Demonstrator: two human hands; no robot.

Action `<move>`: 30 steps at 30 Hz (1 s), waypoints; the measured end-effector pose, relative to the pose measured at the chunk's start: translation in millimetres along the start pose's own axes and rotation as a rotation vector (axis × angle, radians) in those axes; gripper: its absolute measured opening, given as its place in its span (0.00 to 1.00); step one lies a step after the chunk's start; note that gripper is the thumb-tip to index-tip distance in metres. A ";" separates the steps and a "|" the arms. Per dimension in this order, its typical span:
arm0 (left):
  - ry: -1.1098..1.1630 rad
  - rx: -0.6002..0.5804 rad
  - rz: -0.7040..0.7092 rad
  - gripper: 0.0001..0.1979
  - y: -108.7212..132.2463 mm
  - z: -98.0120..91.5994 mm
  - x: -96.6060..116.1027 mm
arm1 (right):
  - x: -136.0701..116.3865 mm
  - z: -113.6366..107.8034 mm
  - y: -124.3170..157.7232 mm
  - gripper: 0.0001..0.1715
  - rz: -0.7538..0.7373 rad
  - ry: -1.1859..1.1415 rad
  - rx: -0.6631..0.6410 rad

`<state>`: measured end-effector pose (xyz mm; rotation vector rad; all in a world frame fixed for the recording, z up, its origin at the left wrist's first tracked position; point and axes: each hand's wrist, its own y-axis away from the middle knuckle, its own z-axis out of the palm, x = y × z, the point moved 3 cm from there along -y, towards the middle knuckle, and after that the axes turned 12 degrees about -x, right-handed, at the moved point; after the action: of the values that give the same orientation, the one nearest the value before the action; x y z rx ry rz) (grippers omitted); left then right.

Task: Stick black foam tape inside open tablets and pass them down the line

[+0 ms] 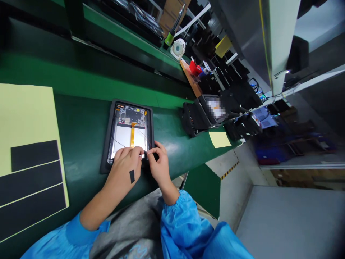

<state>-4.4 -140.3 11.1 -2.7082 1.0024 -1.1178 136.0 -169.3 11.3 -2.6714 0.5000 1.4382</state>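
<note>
An opened tablet (129, 129) lies in a black tray (105, 144) on the green bench, its circuit board and an orange flex cable showing. My left hand (126, 167) rests on the tablet's near edge with fingers curled, a small black strip stuck to its back. My right hand (159, 162) pinches at the same near corner, fingertips touching the left hand's. What the fingers pinch is too small to make out.
A yellow sheet (24, 122) with black foam strips (32, 180) lies at left. Black devices (205, 115) and a yellow note (219, 139) sit at right. A white fan (178, 48) and a red object (194, 67) stand further back.
</note>
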 end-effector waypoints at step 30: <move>-0.172 0.002 0.221 0.20 6.2 14.9 15.0 | -19.1 -14.1 -73.7 0.14 -0.281 0.184 -0.217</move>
<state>9.7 -156.9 7.6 -2.5589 1.2322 -0.8324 160.7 -97.8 28.0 -2.9097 -0.0292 1.2390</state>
